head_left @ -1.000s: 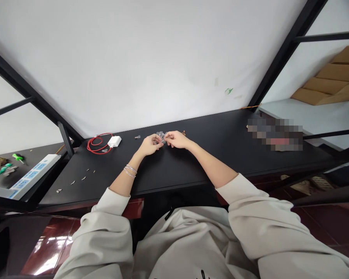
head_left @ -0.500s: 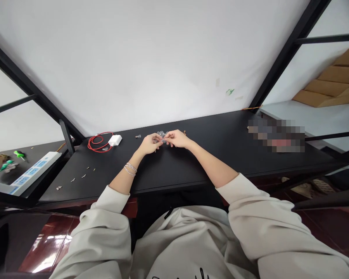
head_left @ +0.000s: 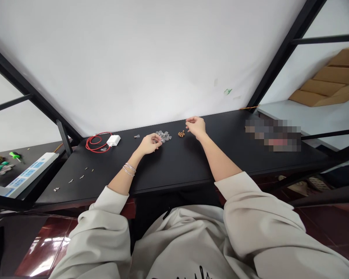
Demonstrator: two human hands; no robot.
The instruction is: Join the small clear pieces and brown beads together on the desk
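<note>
My left hand (head_left: 150, 143) is closed, thumb and fingers curled around what looks like a small clear glass bottle, mostly hidden by the fingers. It rests at the near left side of a pile of small clear glass bottles (head_left: 166, 136) on the black table. My right hand (head_left: 196, 126) is raised to the right of a little heap of brown corks (head_left: 181, 134). Its fingertips are pinched together; whatever may be between them is too small to make out. One little bottle with a brown end (head_left: 137, 136) lies apart, left of my left hand.
A white charger (head_left: 114, 140) with a coiled red cable (head_left: 90, 146) lies on the black table (head_left: 168, 170) at the left. Several tiny pieces (head_left: 82, 176) are scattered nearer. Beyond the frame are a power strip (head_left: 31, 174) and a green screwdriver (head_left: 15, 155). A blurred patch (head_left: 275, 133) covers the right end.
My right hand has left my left hand and moved right and up, past the corks, which now show, as does more of the bottle pile. My left hand has stayed about where it was.
</note>
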